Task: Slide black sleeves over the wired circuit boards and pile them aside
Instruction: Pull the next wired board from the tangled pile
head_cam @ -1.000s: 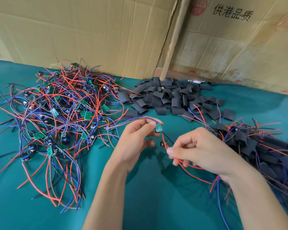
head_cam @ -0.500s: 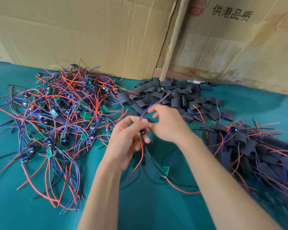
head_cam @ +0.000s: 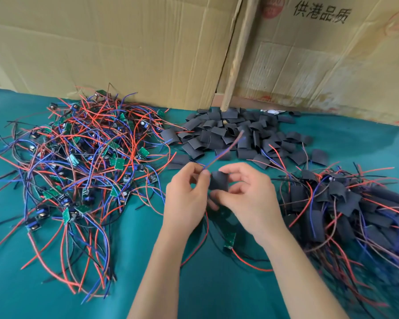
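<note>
Both hands at centre of teal cloth-covered desk [head_cam: 205, 291], w/ one flat black rubbery sleeve [head_cam: 218, 180] pinched betw. them.

Right hand [head_cam: 244, 194] grips sleeve w/ thumb + curled fingers; left hand [head_cam: 187, 194] pinches thin blue-and-red wire pair [head_cam: 224, 149] just beside sleeve's left edge, wires slanting up-right. Small green circuit board w/ red lead [head_cam: 230, 238] lying on cloth below wrists. Tangled heap of unsleeved wired green boards [head_cam: 78, 162] at left; loose pile of black sleeves [head_cam: 235, 134] at back centre; pile of sleeved boards w/ wires [head_cam: 346, 208] at right. Creased brown cardboard panels [head_cam: 124, 47] standing behind.
</note>
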`<action>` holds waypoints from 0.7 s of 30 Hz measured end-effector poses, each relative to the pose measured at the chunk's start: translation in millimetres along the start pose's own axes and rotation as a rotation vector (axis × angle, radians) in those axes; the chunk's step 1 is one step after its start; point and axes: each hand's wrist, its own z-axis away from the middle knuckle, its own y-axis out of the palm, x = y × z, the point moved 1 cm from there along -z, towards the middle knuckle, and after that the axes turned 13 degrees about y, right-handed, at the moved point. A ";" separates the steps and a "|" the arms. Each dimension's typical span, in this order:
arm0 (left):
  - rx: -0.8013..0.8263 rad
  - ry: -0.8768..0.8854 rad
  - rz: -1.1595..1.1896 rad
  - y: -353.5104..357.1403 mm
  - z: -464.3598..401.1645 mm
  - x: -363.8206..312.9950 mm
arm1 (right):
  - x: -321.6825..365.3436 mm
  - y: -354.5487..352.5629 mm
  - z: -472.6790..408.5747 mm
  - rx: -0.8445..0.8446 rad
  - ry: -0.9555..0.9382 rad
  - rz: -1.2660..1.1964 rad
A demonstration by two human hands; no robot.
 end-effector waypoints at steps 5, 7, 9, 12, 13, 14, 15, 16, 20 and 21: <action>-0.021 0.108 -0.166 7.1 3.7 -1.1 | -2.2 2.2 13.2 0.153 -0.069 -0.122; -0.027 0.076 -0.060 6.6 3.4 -2.1 | -0.9 -1.0 13.6 0.222 -0.055 -0.216; -0.016 0.048 0.016 7.3 4.2 -3.4 | -0.9 -2.1 13.7 0.269 -0.027 -0.334; 0.001 0.077 -0.009 10.3 7.1 -4.9 | -3.5 -1.0 13.4 0.252 0.026 -0.448; 0.002 0.086 -0.009 10.8 8.1 -5.7 | -4.3 -1.1 13.7 0.249 0.038 -0.462; 0.003 0.095 -0.003 11.1 8.5 -5.9 | -4.9 -1.7 13.6 0.244 0.043 -0.465; 0.004 0.104 -0.001 11.1 8.8 -6.1 | -4.3 -2.8 13.5 0.227 0.042 -0.455; 0.003 0.107 -0.007 10.8 8.9 -6.0 | -3.4 -4.5 13.0 0.192 0.041 -0.437; 0.028 0.092 0.005 11.7 8.7 -3.9 | -1.1 -21.3 4.7 -0.089 0.038 -0.533; 0.038 0.093 0.013 12.4 9.1 -3.9 | -1.2 -29.0 1.9 -0.186 0.019 -0.580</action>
